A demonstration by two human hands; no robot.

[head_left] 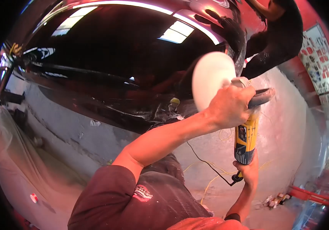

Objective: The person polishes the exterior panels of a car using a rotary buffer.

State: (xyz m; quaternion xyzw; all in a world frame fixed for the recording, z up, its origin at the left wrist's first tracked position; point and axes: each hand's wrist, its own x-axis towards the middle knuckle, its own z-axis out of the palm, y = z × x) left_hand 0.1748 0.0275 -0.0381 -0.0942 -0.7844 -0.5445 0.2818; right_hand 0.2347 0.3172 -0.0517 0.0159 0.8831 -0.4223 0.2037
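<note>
A yellow and black polisher (246,134) is held upright in both hands, its large white pad (213,78) facing the glossy dark car panel (141,73). The pad looks blurred, and I cannot tell whether it presses on the panel. My left hand (231,103) is closed around the polisher's head end, just behind the pad, beside a black side handle (259,97). Lower down, my right hand (249,168) wraps around the rear end of the body, where a black cord (210,165) comes out.
Another person in dark clothes (277,34) stands close by at the upper right. Yellow cable (206,188) trails over the grey floor (287,126). Plastic sheeting (22,165) covers something at left. A red bar (310,194) and small rubbish (277,200) lie at lower right.
</note>
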